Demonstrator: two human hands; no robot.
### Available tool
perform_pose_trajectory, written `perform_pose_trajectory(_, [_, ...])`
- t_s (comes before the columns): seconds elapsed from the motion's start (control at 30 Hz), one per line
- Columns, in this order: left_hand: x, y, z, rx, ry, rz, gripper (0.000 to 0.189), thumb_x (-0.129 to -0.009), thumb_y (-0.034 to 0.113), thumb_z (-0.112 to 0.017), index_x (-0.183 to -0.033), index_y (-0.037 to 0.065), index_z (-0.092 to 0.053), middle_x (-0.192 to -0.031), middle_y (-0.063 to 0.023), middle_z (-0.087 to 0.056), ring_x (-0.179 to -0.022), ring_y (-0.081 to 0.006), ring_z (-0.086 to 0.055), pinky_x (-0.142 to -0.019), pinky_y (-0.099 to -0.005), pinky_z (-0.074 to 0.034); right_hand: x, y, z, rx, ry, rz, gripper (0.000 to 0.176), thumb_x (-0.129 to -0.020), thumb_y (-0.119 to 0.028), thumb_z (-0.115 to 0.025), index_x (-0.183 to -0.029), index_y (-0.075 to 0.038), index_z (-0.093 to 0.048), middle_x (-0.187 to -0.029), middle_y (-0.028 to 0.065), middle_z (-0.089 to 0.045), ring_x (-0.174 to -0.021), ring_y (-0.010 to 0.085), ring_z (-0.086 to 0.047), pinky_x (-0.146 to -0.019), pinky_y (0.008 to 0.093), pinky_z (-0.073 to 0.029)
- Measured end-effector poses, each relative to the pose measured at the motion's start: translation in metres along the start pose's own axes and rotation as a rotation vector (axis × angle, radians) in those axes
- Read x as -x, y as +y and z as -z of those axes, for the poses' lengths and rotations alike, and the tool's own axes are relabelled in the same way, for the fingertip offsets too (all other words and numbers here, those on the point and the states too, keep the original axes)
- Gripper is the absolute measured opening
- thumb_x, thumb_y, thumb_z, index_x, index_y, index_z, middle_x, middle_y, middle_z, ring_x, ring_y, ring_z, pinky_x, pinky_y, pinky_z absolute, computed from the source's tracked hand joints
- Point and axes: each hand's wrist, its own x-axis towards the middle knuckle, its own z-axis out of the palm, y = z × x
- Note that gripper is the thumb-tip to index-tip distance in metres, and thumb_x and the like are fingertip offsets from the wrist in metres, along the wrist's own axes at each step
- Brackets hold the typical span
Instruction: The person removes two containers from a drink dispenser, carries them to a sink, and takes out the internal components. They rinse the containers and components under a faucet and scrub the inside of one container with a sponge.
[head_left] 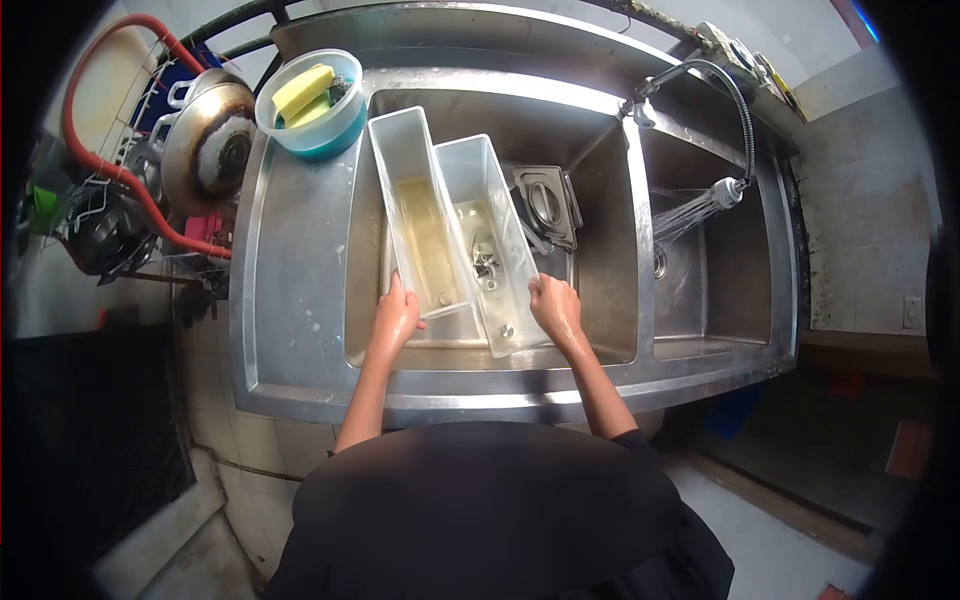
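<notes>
Two long, clear plastic bins lie side by side in the left basin of a steel sink (pixel 610 330). The left bin (pixel 425 235) has yellowish liquid in it, and my left hand (pixel 398 312) grips its near left edge with the fingers closed. Small metal pieces (pixel 485 262) lie in or show through the right bin (pixel 515 275). My right hand (pixel 556 308) is closed on that bin's near right edge and looks wet. Beside the right bin, steel pan lids (pixel 546 205) rest in the basin.
Water sprays from a hose faucet (pixel 727 193) into the right basin. A round tub (pixel 318 140) with blue liquid and yellow sponges (pixel 302 95) stands on the left ledge. Farther left are a scorched pan (pixel 215 145), a red hose (pixel 75 120) and a dish rack.
</notes>
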Motion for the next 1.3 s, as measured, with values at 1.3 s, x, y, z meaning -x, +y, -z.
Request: perform_pose_trajectory(1.3, [-0.024,0.068,0.001,-0.514,0.271,-0.426,0.037,-0.079,0.015,-0.058,-0.113,0.002,-0.050,-0.105,-0.0194,-0.057,-0.095,-0.0348,-0.057,-0.082,-0.0404,-0.046,-0.054,0.072,-0.217,0.771,-1.020,0.433,0.022,-0.075,-0.016,-0.060,-0.095,-0.015,-0.069,-0.092,0.0004,-0.067,-0.081,0.0164,-0.064,-0.060,0.0323,-0.049])
